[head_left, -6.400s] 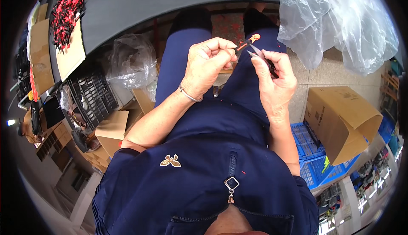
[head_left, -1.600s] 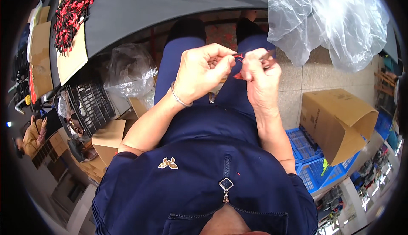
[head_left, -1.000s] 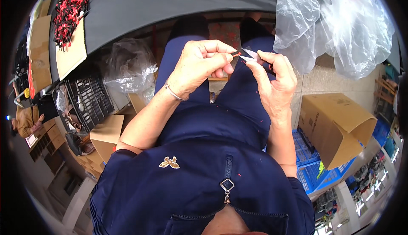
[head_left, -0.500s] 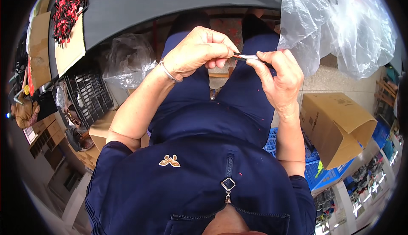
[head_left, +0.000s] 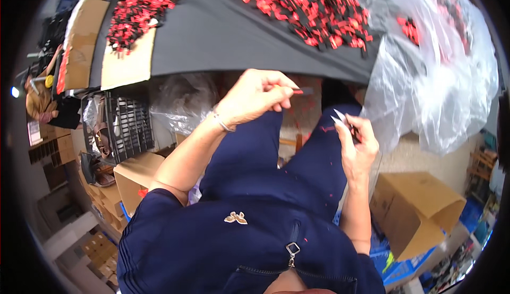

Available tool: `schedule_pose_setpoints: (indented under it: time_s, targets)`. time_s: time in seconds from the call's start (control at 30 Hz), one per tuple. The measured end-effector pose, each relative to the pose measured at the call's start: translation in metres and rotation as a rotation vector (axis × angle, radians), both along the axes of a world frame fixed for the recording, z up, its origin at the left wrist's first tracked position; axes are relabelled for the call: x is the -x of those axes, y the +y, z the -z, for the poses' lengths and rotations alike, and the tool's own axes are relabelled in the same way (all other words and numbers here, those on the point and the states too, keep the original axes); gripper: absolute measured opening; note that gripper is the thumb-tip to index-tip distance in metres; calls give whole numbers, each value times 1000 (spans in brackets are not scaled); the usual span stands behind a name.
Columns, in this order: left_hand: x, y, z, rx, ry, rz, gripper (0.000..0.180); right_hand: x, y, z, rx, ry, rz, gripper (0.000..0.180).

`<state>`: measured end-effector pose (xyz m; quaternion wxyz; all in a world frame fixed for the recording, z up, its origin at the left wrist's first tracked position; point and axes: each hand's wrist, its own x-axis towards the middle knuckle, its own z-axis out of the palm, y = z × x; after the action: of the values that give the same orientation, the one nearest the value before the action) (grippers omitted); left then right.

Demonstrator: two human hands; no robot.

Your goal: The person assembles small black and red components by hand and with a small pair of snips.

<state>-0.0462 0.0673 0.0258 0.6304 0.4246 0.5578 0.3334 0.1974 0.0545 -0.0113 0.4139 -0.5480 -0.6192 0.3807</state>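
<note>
Over my lap, my left hand (head_left: 257, 98) is closed in a pinch on a small red and black piece (head_left: 304, 90), whose end sticks out past the fingertips. Lower and to the right, my right hand (head_left: 359, 148) grips thread snips (head_left: 338, 116). Their two pointed blades stand apart and point up and to the left, away from the piece; the handle is mostly hidden in the palm. Ahead of both hands, a large pile of red and black pieces (head_left: 313, 12) lies on the dark-covered table (head_left: 212, 49).
A second pile of pieces (head_left: 146, 10) partly covers cardboard (head_left: 127, 68) at the left. Clear plastic bags (head_left: 425, 103) hang over the table's right edge. An open carton (head_left: 414, 209) stands at my right, a black crate (head_left: 130, 121) at my left. A person (head_left: 40, 103) is far left.
My hands have moved apart, and the snips have come away from the small piece. The view has shifted, so more of the table and its large pile shows.
</note>
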Motion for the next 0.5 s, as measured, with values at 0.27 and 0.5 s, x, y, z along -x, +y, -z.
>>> schedule_pose_setpoints:
  time_s: [0.27,0.5]
  targets:
    - [192,57,-36,-856,1126,-687,35,15,2,-6,109,147,-3,17]
    - [137,94,-2,-918,1238,-350,17,27,10,2,171,232,22,17]
